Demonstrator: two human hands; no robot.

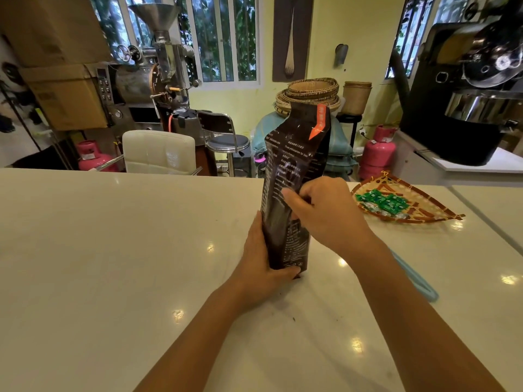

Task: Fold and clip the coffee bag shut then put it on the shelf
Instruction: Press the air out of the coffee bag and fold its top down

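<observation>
Coffee bag upright at the middle of the counter, a hand on each side.

The coffee bag (294, 188) stands on the counter (113, 236), tilted slightly right at its top. The left hand (263, 264) wraps its lower left side at the base; the right hand (325, 210) grips its front, higher up. Right of the bag a woven tray (441, 207) lies on the counter with packets (382, 202) in it. A clip (418, 281) lies on the counter just behind the right forearm. Beyond the counter's far edge, a chair (158, 151) stands left of the bag, a stool (226, 140) between them, and stacked baskets (311, 91) behind the bag.

Head-worn view, down onto counter (113, 250)
</observation>
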